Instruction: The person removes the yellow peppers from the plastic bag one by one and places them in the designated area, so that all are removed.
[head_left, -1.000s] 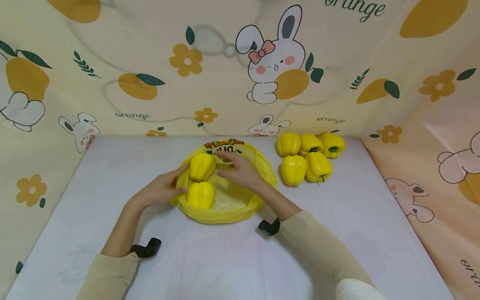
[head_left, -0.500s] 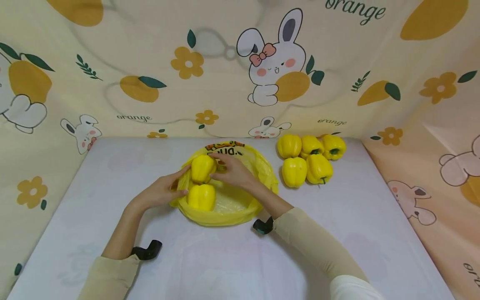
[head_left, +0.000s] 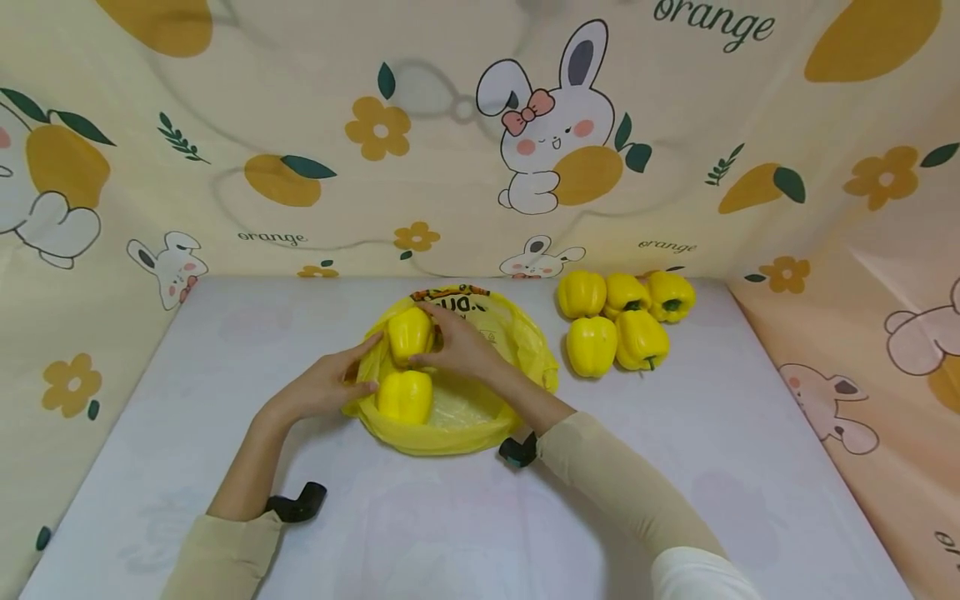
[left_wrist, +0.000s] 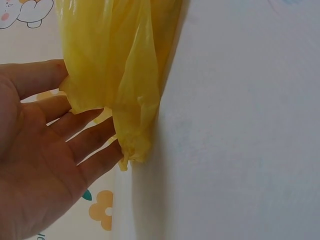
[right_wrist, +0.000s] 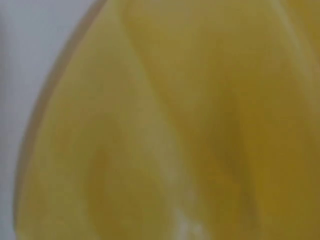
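A yellow plastic bag (head_left: 457,437), its mouth spread wide, lies on the table with two yellow bell peppers in its left half. My right hand (head_left: 465,346) reaches inside and grips the farther bell pepper (head_left: 409,335), fingers at its far side and thumb at its near side. Close in front of that one sits the nearer bell pepper (head_left: 405,398). Outside the bag's left wall, my left hand (head_left: 318,387) supports the plastic with spread, relaxed fingers; the left wrist view shows fingers (left_wrist: 92,142) against the hanging plastic (left_wrist: 110,55). Only blurred yellow plastic (right_wrist: 150,125) fills the right wrist view.
Several more yellow bell peppers (head_left: 591,346) stand in a cluster at the back right of the white table (head_left: 420,525). A printed cloth (head_left: 435,200) with rabbits and oranges hangs behind and at both sides. Dark wrist devices (head_left: 300,502) sit near both sleeves.
My right hand has moved left onto the farther bell pepper and closed its fingers and thumb around it. My left hand stays at the bag's side.
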